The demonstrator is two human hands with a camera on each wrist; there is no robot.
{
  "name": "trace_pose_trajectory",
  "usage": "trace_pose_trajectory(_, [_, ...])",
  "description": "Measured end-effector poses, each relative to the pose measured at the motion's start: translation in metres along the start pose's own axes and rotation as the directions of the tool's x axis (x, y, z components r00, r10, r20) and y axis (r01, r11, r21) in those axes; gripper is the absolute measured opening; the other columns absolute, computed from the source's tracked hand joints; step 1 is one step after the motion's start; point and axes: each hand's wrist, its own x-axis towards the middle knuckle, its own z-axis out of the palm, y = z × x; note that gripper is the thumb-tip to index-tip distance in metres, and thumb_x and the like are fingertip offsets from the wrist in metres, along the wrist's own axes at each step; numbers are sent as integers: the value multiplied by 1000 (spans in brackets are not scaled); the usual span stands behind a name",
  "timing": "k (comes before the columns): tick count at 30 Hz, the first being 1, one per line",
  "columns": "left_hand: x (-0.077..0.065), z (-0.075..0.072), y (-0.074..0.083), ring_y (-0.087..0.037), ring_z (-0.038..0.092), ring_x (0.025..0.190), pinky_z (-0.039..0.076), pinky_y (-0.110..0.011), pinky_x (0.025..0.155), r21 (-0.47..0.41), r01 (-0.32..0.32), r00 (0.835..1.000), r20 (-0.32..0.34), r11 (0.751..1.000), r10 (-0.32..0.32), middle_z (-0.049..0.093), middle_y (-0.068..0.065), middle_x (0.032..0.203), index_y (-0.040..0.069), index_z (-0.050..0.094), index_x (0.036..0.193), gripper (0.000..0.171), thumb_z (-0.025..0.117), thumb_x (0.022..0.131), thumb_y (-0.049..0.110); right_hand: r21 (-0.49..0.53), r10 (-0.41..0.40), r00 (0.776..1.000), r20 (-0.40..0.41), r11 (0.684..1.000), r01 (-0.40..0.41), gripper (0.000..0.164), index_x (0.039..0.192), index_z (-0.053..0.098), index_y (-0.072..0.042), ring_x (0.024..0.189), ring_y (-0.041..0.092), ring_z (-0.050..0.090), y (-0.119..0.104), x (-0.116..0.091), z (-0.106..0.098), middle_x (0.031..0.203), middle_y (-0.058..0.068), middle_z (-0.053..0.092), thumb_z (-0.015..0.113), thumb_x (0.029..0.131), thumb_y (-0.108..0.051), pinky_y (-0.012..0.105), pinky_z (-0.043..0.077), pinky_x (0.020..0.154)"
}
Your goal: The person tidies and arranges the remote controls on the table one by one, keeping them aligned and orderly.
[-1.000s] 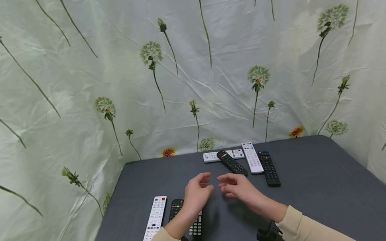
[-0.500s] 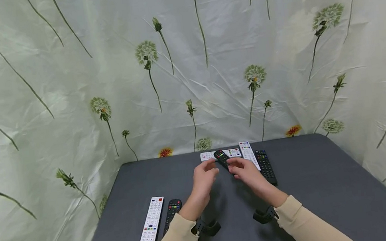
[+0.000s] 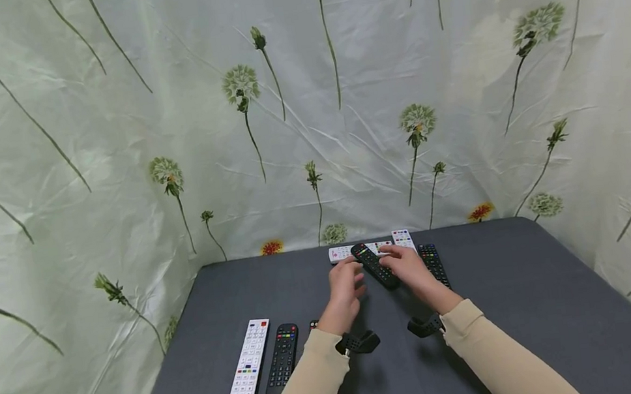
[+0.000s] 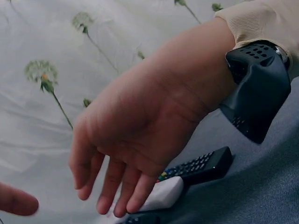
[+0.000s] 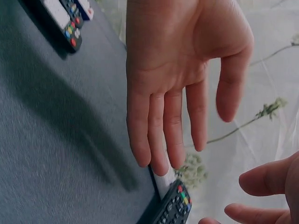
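Observation:
Both hands are over the table's far middle, fingers loosely bent and holding nothing. My left hand [image 3: 345, 290] is just left of a slanted black remote control [image 3: 369, 261]. From the right, the fingertips of my right hand [image 3: 412, 270] overlap that remote in the head view. Beneath its top end lies a white remote [image 3: 341, 253] set crosswise. Another white remote [image 3: 402, 237] and a black remote [image 3: 431, 260] are partly hidden behind the right hand. In the right wrist view, the right hand [image 5: 168, 70] hangs with fingers pointing down, the black remote [image 5: 174, 203] below them.
At the table's left lie a white remote [image 3: 247, 370] and a black remote [image 3: 283, 358], side by side. A third dark one [image 3: 313, 324] is mostly covered by the left sleeve. A flower-printed curtain [image 3: 213, 137] hangs behind the grey table [image 3: 518, 303].
Both hands have moved forward and to the right, from the table's middle to the slanted black remote. The remotes lie as before, with the left-side black ones differently covered by the left arm.

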Motion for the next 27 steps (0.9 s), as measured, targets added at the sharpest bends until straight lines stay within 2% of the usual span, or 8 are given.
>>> trace_pose_trajectory(8, [13, 6, -10, -48, 40, 131, 38, -65, 103, -182, 75, 996, 62, 981, -64, 39, -32, 146, 1, 40, 151, 62, 55, 92, 11, -104, -6, 1000, -27, 995, 3, 48, 142, 52, 5, 125, 41, 54, 11, 11, 3, 136, 28, 57, 57, 98, -13, 53, 45, 101])
trace_pose_trajectory(13, [18, 7, -14, -49, 37, 131, 36, -65, 104, -209, 114, 989, 113, 971, -92, 33, -34, 151, 0, 33, 153, 62, 50, 95, 15, -116, 18, 999, -39, 993, -23, 48, 142, 53, 4, 122, 40, 57, 17, 13, 6, 131, 27, 61, 58, 97, -13, 52, 46, 100])
trace_pose_trajectory(18, [19, 10, -16, -48, 35, 133, 35, -66, 106, -202, 132, 984, 143, 971, -104, 30, -36, 151, -4, 34, 150, 58, 46, 97, 16, -82, 34, 999, -42, 996, -38, 48, 142, 52, 4, 122, 39, 57, 18, 15, 9, 131, 27, 61, 58, 97, -12, 50, 46, 99])
trace_pose_trajectory(21, [20, 12, -18, -46, 39, 130, 36, -64, 105, -195, 133, 985, 133, 972, -108, 33, -36, 149, -8, 38, 146, 53, 43, 98, 15, -67, 40, 998, -42, 997, -43, 48, 141, 53, 6, 124, 39, 55, 18, 16, 11, 132, 28, 59, 58, 96, -11, 50, 46, 100])
trace_pose_trajectory(23, [20, 13, -19, -42, 46, 123, 42, -60, 102, -169, 123, 989, 99, 978, -107, 41, -34, 142, -10, 42, 141, 48, 44, 98, 11, -68, 51, 998, -42, 996, -53, 48, 140, 54, 6, 126, 39, 53, 19, 17, 11, 134, 28, 58, 58, 96, -11, 50, 45, 101])
trace_pose_trajectory(27, [22, 15, -23, -27, 61, 94, 55, -43, 84, -79, 77, 997, -18, 994, -79, 60, -22, 111, -11, 57, 125, 35, 49, 91, -5, -90, 80, 996, -27, 993, -82, 47, 140, 54, 5, 121, 38, 56, 21, 17, 11, 137, 28, 56, 57, 96, -11, 48, 48, 97])
